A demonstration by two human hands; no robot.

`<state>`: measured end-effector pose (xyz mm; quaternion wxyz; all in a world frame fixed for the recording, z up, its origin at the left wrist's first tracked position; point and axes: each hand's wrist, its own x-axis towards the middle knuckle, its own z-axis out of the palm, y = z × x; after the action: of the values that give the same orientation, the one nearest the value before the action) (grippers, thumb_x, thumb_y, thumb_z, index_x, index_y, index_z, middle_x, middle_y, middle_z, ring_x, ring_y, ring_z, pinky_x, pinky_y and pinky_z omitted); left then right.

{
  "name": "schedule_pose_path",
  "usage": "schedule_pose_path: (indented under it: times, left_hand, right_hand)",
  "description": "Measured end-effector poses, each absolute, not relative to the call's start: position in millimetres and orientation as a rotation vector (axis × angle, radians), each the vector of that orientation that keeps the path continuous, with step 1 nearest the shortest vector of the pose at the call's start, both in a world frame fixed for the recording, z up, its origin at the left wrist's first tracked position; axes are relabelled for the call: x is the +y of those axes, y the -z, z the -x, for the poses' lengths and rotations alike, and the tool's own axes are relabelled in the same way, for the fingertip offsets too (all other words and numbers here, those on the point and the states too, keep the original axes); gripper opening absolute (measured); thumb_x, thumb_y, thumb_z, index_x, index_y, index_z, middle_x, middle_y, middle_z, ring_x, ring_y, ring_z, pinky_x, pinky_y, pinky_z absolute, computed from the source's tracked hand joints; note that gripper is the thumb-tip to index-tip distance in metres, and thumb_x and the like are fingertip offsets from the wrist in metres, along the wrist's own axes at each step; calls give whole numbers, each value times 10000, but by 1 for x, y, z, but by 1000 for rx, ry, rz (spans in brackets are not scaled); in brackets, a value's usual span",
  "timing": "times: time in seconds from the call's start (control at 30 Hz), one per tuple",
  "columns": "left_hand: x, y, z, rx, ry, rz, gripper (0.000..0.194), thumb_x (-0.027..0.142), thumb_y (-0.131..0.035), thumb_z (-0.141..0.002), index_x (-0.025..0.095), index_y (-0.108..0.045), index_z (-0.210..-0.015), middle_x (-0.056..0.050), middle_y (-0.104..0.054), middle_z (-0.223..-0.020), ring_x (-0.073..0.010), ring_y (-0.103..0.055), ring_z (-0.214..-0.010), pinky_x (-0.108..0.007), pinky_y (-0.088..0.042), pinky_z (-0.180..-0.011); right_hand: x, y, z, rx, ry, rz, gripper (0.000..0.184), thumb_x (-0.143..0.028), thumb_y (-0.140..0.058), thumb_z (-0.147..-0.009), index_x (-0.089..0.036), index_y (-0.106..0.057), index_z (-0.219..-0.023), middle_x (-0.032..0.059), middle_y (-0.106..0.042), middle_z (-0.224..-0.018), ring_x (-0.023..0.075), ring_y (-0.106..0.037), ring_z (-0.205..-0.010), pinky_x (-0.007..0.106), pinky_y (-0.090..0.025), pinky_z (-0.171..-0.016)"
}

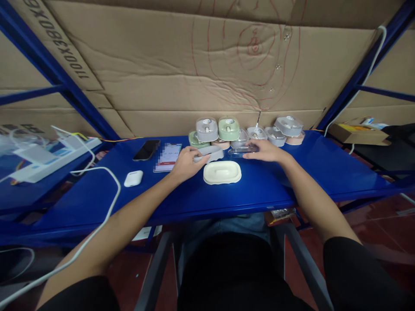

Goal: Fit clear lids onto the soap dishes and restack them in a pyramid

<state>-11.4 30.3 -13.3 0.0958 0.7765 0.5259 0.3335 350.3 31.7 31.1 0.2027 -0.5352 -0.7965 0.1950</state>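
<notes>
My left hand (188,163) is closed on the left end of a grey oval plastic tray (212,153), thumb along its near side. On the right, my right hand (264,150) grips a clear plastic lid (236,151) at its right end. Between my hands and nearer to me, a cream oval plastic base (222,172) with a raised bar in its middle lies on the blue table (201,198). Just behind stand several small clear-lidded boxes, among them a grey box (206,129) and a green box (228,128), both stacked on others.
Left of my left hand lie a phone with a lit screen (167,157), a dark phone (146,150) and a white earbud case (133,178). A white cable (113,203) crosses over my left forearm. Cardboard (155,69) walls the back. An open carton (359,134) sits at the far right.
</notes>
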Motion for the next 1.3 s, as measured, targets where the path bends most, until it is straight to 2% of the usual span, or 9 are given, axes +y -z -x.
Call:
schedule_pose_path:
  times: [0.1,0.27,0.4,0.47,0.6,0.73,1.0,1.2,1.3]
  left_hand:
    - [31,13,12,1564,-959,-2316,451,638,-675,-977,213,-801,-890,-162,-751,-1193,-381,-703,-1241,-590,-553,-1174]
    - [31,13,11,1586,-897,-2310,426,660,-778,-877,239,-740,-818,-128,-769,-1099,-383,-713,-1188,-560,-591,-1096]
    - [30,10,12,1573,-878,-2298,419,644,-803,-863,243,-693,-806,-106,-766,-1064,-369,-715,-1163,-543,-593,-1079]
    - [28,9,12,1503,-930,-2309,399,617,-807,-873,241,-687,-818,-103,-764,-1126,-357,-712,-1198,-540,-581,-1115]
    - [16,7,11,1165,-1021,-2449,315,520,-818,-895,223,-715,-916,-128,-689,-1430,-332,-700,-1285,-542,-560,-1171]
    - [3,8,6,898,-911,-2590,304,492,-856,-897,237,-740,-1014,-132,-625,-1549,-344,-657,-1392,-559,-527,-1223]
    - [-3,15,0,868,-808,-2642,364,513,-861,-913,247,-744,-1132,-149,-598,-1580,-371,-604,-1469,-557,-486,-1277]
    - [-2,17,-2,911,-810,-2640,392,544,-845,-917,244,-719,-1137,-151,-587,-1588,-371,-598,-1477,-563,-483,-1277]
    - [-3,16,-4,949,-793,-2609,495,551,-853,-892,250,-668,-1240,-150,-620,-1553,-379,-602,-1472,-582,-485,-1271]
  right_hand:
    - [30,-30,-348,-2271,-581,1470,784,-775,-840,-773,-213,-706,-1302,100,-752,-1056,308,-699,-946,458,-559,-850]
    - [32,-27,-351,-2351,-596,1407,809,-687,-916,-691,-207,-704,-1306,92,-736,-1092,307,-694,-980,454,-572,-868]
    - [36,-23,-354,-2366,-593,1409,855,-648,-949,-651,-223,-703,-1351,91,-740,-1128,326,-698,-1017,472,-577,-900]
    - [36,-23,-354,-2352,-585,1414,825,-658,-931,-687,-221,-707,-1350,86,-738,-1100,312,-694,-976,463,-575,-870]
    - [35,-25,-351,-2324,-562,1421,758,-709,-872,-773,-207,-708,-1318,61,-718,-1000,268,-663,-869,428,-553,-787]
    - [35,-24,-350,-2318,-542,1418,717,-722,-851,-797,-219,-702,-1286,33,-690,-941,260,-650,-853,423,-542,-782]
    - [37,-23,-352,-2340,-512,1400,691,-736,-860,-802,-244,-704,-1261,25,-693,-936,243,-652,-836,390,-530,-752]
    - [36,-23,-350,-2355,-518,1392,689,-736,-844,-807,-231,-704,-1254,32,-687,-954,244,-644,-842,392,-518,-761]
    - [36,-23,-350,-2366,-493,1372,642,-720,-849,-818,-239,-710,-1220,20,-684,-924,234,-633,-815,381,-505,-737]
